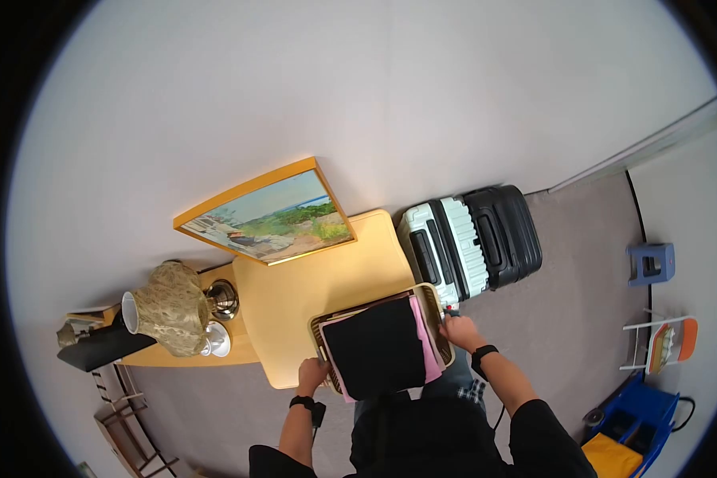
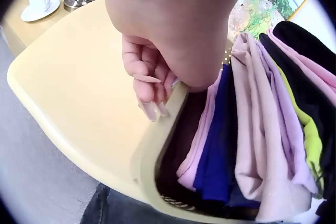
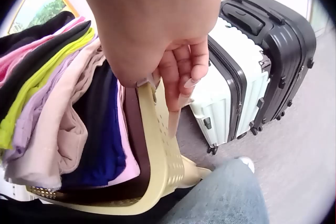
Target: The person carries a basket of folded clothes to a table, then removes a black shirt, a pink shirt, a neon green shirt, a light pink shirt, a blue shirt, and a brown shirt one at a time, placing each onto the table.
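Your left fingers (image 1: 311, 374) curl round the left rim of the basket (image 3: 157, 162), heaped with clothes (image 1: 374, 349), its long axis left to right, at the counter's (image 1: 319, 279) near edge; your right fingers (image 1: 460, 331) curl round its right rim.

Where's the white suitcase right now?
In the head view, the white suitcase stands toward the right, between the table and the black suitcase.

Basket (image 3: 156, 161): cream, perforated sides, upright, at the bench's (image 1: 295, 307) near edge. Folded cloths (image 1: 374, 346): packed in layers inside, black, pink, lime, lilac, beige, blue.
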Action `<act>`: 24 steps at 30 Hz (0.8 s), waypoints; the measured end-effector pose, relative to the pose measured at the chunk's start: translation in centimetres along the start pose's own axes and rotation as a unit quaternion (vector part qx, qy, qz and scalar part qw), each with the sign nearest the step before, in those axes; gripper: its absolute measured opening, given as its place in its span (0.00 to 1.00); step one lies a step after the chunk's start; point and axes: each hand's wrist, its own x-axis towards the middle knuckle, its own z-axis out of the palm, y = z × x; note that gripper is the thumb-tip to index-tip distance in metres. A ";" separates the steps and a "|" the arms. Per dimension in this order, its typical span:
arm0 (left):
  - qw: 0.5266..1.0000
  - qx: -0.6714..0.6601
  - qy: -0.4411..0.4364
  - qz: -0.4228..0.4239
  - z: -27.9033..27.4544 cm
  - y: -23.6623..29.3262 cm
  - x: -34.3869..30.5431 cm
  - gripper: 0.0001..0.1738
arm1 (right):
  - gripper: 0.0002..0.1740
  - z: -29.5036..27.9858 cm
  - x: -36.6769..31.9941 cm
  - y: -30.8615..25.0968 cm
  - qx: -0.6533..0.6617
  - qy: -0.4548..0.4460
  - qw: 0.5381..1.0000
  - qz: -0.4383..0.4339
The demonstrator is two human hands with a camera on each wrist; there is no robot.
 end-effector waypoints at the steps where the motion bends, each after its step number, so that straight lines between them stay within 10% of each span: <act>1: 1.000 -0.006 0.001 -0.008 -0.8 0.9 0.1 0.26 | 0.20 -0.6 0.7 0.7 -0.004 -0.005 1.000 -0.007; 7: 0.927 -0.257 -0.207 -0.178 1.9 5.2 -0.2 0.28 | 0.19 -3.5 4.0 7.0 0.015 -0.009 0.989 -0.150; 24: 0.833 -0.502 -0.046 -0.227 8.9 30.2 5.4 0.26 | 0.17 -20.5 23.5 19.5 -0.200 -0.091 0.938 -0.267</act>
